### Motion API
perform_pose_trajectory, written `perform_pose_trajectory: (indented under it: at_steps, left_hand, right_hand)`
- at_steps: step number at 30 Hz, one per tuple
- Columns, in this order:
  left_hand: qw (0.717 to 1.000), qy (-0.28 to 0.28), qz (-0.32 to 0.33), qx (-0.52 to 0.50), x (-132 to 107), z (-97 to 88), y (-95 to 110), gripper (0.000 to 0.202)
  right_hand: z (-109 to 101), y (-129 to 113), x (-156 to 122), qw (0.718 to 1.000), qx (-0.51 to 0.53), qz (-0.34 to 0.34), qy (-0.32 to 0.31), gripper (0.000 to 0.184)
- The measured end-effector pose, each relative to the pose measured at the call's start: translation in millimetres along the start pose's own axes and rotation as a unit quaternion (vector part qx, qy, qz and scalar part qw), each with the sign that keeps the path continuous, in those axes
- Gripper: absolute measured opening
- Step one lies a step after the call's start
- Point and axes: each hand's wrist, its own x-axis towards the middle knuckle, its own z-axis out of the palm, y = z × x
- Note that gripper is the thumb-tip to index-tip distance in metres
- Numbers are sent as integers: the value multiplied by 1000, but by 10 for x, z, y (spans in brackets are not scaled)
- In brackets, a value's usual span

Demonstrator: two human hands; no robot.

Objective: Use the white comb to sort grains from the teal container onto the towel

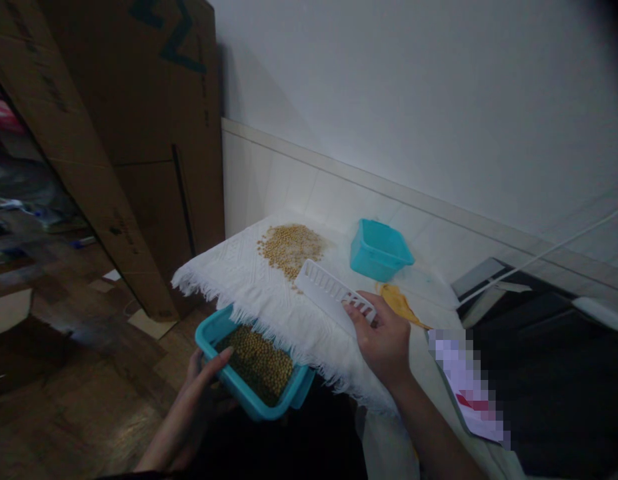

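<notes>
My left hand (209, 373) grips the side of a teal plastic bin (255, 403), thumb over the rim. Yellow soybeans (269, 363) lie inside it, mixed with small dark green beans or grains. The bin is held below the table edge, partly under the fringe of a white cloth (233, 267). In my right hand (386, 333) is a white slotted plastic basket (329, 300), tilted over the cloth, its fingers wrapped round the near end. Just beyond the basket, a pile of soybeans (291, 243) is spread on the cloth.
An empty teal bin (381, 250) stands at the back of the table by the wall. Right of it lie a yellow cloth or bag (399, 303) and a blurred-out flat item (469, 387). A tall cardboard box (153, 133) rises at left; black cases (563, 373) are at right.
</notes>
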Motion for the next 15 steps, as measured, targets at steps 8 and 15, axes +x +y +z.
perform_pose_trajectory:
  at_steps: [8, 15]
  left_hand:
    - [1000, 3, 12, -24, -33, 8, -11, 103]
    - [1000, -6, -3, -20, -98, 9, 64, 94]
  right_hand:
    - [63, -22, 16, 1000, 11, -2, -18, 19]
    - [37, -29, -39, 999, 36, -9, -32, 15]
